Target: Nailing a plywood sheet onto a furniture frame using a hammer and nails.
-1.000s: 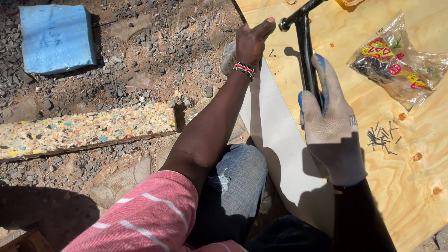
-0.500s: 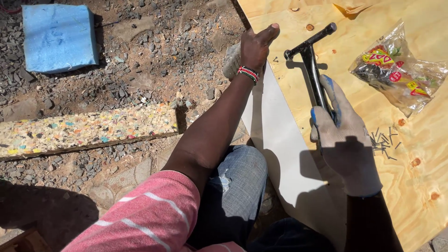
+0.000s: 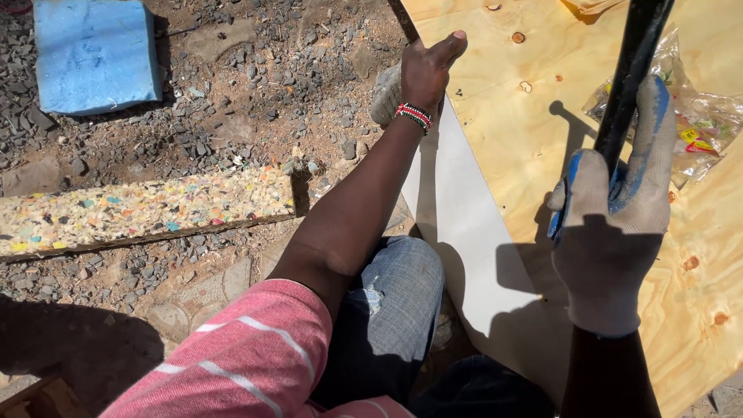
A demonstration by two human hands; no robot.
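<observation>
Mid-nailing, hammer raised: gloved right hand [image 3: 611,232] clenches black hammer handle [image 3: 631,70] upper right — left hand [image 3: 426,73] pinches at plywood sheet [image 3: 495,101] edge — downstroke needs aim.

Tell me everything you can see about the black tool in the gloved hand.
The black tool shows only as a long, dark, round shaft, likely metal. It runs up steeply and leaves the picture at the top, so its head is out of view. The right hand, in a grey glove with blue coating, wraps around its lower end. It is raised above the plywood sheet, casting a shadow there.
</observation>
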